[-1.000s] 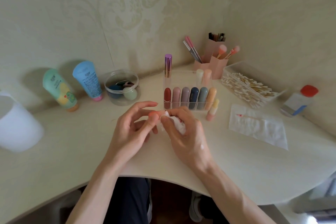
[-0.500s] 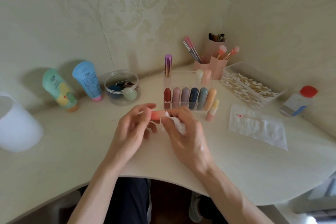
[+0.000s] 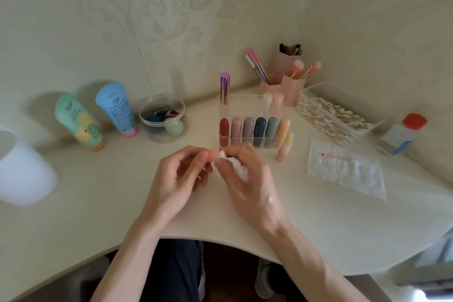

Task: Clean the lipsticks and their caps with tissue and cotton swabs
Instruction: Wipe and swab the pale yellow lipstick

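Peach lipstick piece [image 3: 211,154] pinched in L hand [image 3: 176,179] fingertips, just in front of clear organizer [image 3: 245,105], above desk [image 3: 98,191]. Crumpled tissue [image 3: 235,170] gripped in R hand [image 3: 247,186], pressed against piece. Cap vs tube: couldn't tell. Judged best w/ firm pinch, slow twist, clean tissue fold.

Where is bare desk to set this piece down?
Bare desk lies between the white container and the left hand, and near the front edge right of the right hand, below the flat tissue. Crowded: around the lipstick organizer and swab box.
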The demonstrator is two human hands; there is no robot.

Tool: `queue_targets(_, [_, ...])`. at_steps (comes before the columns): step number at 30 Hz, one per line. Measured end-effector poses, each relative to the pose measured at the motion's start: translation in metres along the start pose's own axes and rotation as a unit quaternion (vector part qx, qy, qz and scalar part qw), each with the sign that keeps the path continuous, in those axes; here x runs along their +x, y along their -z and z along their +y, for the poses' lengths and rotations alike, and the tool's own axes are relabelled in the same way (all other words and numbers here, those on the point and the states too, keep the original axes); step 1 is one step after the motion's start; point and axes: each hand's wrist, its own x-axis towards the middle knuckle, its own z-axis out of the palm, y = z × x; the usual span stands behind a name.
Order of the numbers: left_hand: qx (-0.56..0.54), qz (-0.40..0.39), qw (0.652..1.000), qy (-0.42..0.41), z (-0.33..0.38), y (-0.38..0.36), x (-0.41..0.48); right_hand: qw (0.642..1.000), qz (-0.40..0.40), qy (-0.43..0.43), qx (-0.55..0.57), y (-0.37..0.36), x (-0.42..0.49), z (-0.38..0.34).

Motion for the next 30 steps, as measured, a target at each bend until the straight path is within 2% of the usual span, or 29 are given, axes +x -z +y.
queue_targets(7, [0.030,0.010,0.999,-0.043,-0.002,0.003,0.001,0.998,-0.020,-0.041,0.050,-0.001,0.002,0.011])
queue_targets(13, [0.009,0.043,0.999,-0.018,0.000,0.004,0.000,0.994,0.036,-0.066,0.081,0.008,0.001,0.009])
queue_targets(19, [0.020,0.098,0.995,0.016,0.001,0.003,0.001,0.993,0.005,-0.115,-0.033,0.009,0.001,0.016])
queue_targets(27, [-0.009,0.111,0.993,0.029,0.016,-0.002,-0.002,0.988,-0.002,-0.038,-0.152,0.007,0.000,0.011])
queue_targets(30, [-0.015,0.102,0.995,0.017,0.021,-0.004,-0.004,0.983,0.019,-0.009,-0.183,0.007,-0.002,0.008])
